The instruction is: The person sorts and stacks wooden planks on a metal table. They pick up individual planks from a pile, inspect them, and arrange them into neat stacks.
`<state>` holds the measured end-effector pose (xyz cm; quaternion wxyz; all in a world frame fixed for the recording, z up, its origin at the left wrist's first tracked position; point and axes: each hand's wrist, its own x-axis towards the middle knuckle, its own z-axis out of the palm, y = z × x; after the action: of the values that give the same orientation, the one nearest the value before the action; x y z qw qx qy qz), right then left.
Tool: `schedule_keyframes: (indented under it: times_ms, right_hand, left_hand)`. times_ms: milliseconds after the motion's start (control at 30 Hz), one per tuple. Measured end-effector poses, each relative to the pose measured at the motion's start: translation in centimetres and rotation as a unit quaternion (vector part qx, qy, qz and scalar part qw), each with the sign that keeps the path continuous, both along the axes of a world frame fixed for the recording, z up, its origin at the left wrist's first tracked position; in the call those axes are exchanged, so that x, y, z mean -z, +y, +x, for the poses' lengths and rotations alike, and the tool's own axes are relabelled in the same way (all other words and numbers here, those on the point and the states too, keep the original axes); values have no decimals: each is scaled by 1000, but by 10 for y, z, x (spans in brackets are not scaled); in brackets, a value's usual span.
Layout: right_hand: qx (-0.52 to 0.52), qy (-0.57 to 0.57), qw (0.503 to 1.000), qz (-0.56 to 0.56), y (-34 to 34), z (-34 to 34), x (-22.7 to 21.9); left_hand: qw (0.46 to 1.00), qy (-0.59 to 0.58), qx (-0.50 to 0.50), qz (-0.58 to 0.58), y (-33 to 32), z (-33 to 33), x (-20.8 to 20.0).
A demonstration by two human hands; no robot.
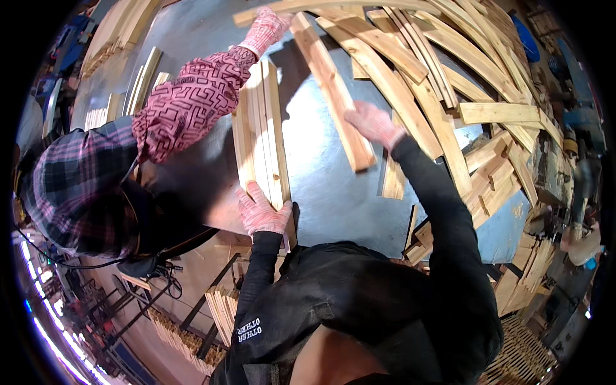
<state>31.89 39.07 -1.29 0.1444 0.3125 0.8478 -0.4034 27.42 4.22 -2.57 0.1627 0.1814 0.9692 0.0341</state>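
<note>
My left hand (263,213), in a pink-and-white knit glove, spans the near end of a row of pale wooden strips (260,128). Its fingers are spread at the left of the ends and its thumb is at the right. My right hand (375,123), gloved alike and slightly blurred, grips the right edge of a wooden board (327,83), its fingertips partly hidden. The board slants from far left to near right, apart from the row. A co-worker's gloved hand (265,31) is close to the board's far end, above the far end of the strips.
Many loose boards (443,70) lie crossed in a heap at the far right of the grey metal table (321,205). Shorter offcuts (491,176) lie at the right. More stacked boards (122,29) are at the far left. The co-worker's patterned sleeve (192,102) reaches across from the left.
</note>
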Motion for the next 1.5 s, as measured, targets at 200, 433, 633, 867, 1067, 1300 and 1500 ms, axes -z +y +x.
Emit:
schedule_keyframes:
  times_ms: [200, 433, 633, 867, 1067, 1300, 1500]
  right_hand:
    - [-295, -61, 950, 79, -139, 39, 17]
    - [135, 95, 879, 447, 12, 39, 64]
    - [136, -60, 903, 404, 65, 28, 49]
    - [17, 35, 991, 131, 13, 76, 0]
    - [49, 176, 982, -51, -78, 93, 6]
    - [451, 29, 877, 164, -77, 148, 47]
    - [440, 140, 879, 116, -85, 129, 28]
  left_hand:
    - [1000, 22, 22, -4, 1, -3, 0]
    - [998, 40, 45, -35, 14, 4, -10]
    - [998, 24, 26, -45, 16, 10, -18]
    - [910, -43, 53, 409, 23, 33, -21]
    - [732, -490, -58, 470, 112, 51, 29]
    - [871, -366, -57, 324, 99, 56, 59]
    - [958, -247, -17, 148, 73, 69, 54]
